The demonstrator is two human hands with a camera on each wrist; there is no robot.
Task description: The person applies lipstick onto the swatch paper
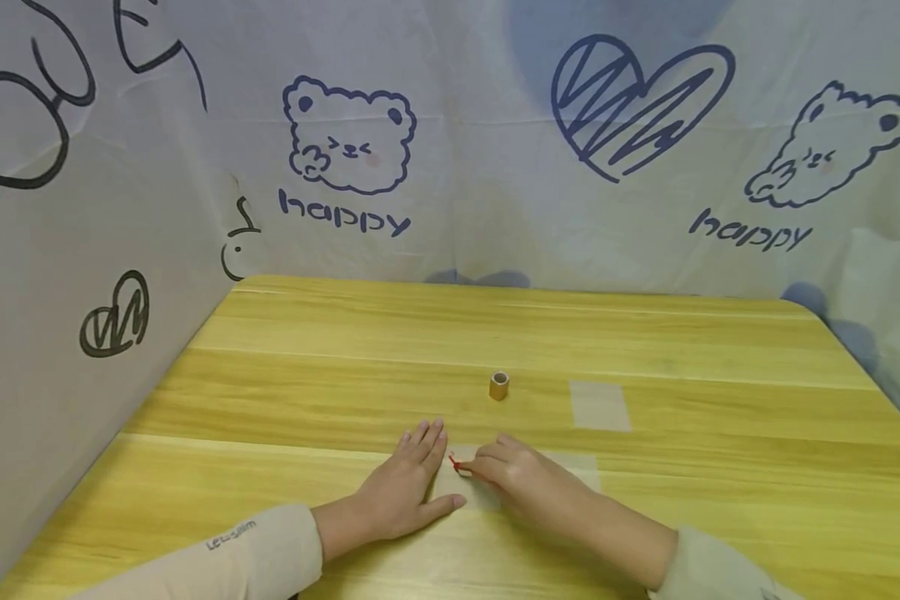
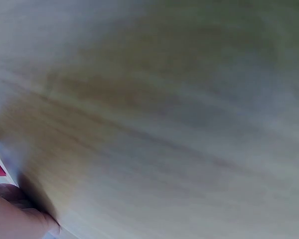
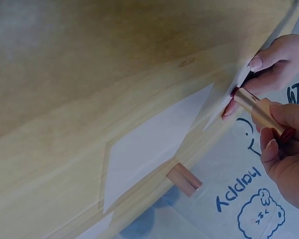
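My right hand (image 1: 521, 479) pinches a lipstick in a gold tube (image 3: 263, 112), its red tip (image 3: 234, 92) against white paper (image 1: 450, 483). In the head view the fingers hide most of the tube, and a small red mark shows by the tip. My left hand (image 1: 401, 492) rests on the table and the paper's left side, fingers straight and thumb out toward the right hand. Beyond both hands, the gold lipstick cap (image 1: 498, 386) stands upright with its opening up. Only part of the left hand (image 2: 17, 216) enters the left wrist view, which is mostly blurred table.
Another white sheet (image 1: 600, 407) lies on the wooden table (image 1: 330, 333) to the right of the cap. A paper's edge (image 1: 581, 468) shows beyond the right wrist. Printed cloth (image 1: 465, 167) hangs behind the table and along its left side.
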